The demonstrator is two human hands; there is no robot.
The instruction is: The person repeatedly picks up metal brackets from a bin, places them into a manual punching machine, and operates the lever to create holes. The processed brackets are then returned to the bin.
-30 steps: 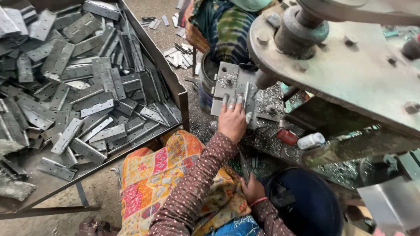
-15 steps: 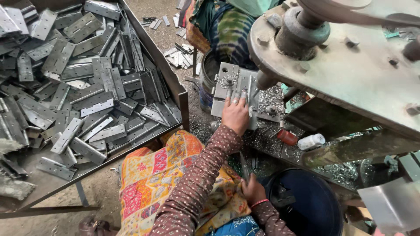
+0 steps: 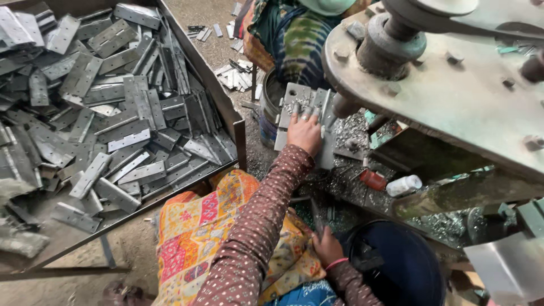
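My left hand (image 3: 304, 133) lies flat, fingers spread, on a grey metal hinge plate (image 3: 294, 102) that rests on the bed of a heavy press machine (image 3: 453, 96). Metal shavings (image 3: 357, 127) cover the bed to the right of the hand. My right hand (image 3: 326, 247), with a pink bangle at the wrist, rests low by my lap on orange patterned cloth (image 3: 198, 226). Its fingers are curled, and what they hold is hidden.
A big metal tray (image 3: 241, 136) at the left is piled with several grey hinge plates (image 3: 113, 113). Another person in green and blue cloth (image 3: 300, 39) sits beyond the machine. A dark round bucket (image 3: 396, 266), a red cap (image 3: 374, 179) and a small white bottle (image 3: 403, 185) lie at the right.
My left hand has slid forward onto the hinge plate and flattened out on it. My right hand has stayed by my lap.
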